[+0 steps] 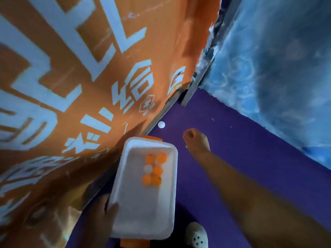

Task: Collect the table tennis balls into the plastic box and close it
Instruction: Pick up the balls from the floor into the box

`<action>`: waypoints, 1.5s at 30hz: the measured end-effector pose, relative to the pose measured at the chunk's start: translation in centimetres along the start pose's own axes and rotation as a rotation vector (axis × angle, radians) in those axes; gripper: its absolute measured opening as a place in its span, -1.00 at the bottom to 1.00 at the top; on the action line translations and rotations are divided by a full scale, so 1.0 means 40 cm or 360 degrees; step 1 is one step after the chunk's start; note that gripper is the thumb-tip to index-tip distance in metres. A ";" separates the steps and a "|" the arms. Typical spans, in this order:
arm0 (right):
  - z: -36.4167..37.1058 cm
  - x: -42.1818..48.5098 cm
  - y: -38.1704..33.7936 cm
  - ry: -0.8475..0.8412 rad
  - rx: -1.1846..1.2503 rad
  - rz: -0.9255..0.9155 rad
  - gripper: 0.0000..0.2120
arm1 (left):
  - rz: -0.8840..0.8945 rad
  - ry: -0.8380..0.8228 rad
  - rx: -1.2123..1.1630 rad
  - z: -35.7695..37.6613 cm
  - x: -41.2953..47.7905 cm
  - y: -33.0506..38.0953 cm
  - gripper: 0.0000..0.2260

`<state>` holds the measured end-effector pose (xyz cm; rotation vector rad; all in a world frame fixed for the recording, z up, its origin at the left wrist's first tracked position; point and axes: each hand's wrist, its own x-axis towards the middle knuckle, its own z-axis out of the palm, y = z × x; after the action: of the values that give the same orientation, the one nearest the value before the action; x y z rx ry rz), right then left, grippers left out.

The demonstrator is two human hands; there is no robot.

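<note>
While your left hand (105,208) gripped the plastic box (141,215) by its near corner, your right hand (196,140), fingers curled with any contents hidden, hovered nearer the loose white ball (161,124), just beyond it, slightly leftward.

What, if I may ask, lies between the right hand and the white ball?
Only bare floor separates the right hand from the ball, per the head view.
</note>
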<state>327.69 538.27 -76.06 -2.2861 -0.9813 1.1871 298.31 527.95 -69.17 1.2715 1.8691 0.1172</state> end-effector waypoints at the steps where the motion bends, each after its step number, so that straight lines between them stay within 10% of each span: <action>1: 0.030 0.042 0.015 -0.0003 -0.0026 -0.0011 -0.84 | 0.0023 -0.0035 0.0136 0.016 0.052 -0.049 -0.32; 5: 0.141 0.187 0.059 -0.0012 -0.0111 -0.0082 -0.86 | 0.0084 -0.0108 0.0413 0.069 0.255 -0.284 -0.73; 8: 0.213 0.277 0.075 -0.0055 -0.0175 -0.0167 -0.86 | 0.0090 -0.0120 0.0430 0.098 0.397 -0.431 -0.61; 15: 0.364 0.450 0.080 -0.0219 -0.0550 -0.0335 -0.66 | 0.0396 -0.0156 0.0303 0.075 0.432 -0.199 -0.91; 19: 0.427 0.498 0.081 -0.0147 -0.0743 -0.0393 -0.65 | 0.0553 -0.0149 0.0281 0.073 0.459 -0.194 -0.58; 26: 0.443 0.523 0.078 -0.0126 -0.0581 -0.0348 -0.73 | 0.0614 -0.0078 0.0315 0.070 0.483 -0.212 -0.79; 38: 0.127 -0.001 0.121 0.0346 -0.0258 -0.0903 -0.70 | 0.0436 -0.0148 0.0197 0.165 0.239 -0.011 -0.92; 45: -0.164 -0.311 0.098 0.0381 -0.0350 -0.0724 -0.65 | 0.0655 -0.0273 0.0268 0.077 -0.010 0.226 -0.78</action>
<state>329.71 526.40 -67.79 -2.1291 -1.4896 0.6300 306.97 530.87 -66.35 1.7155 1.4765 0.0669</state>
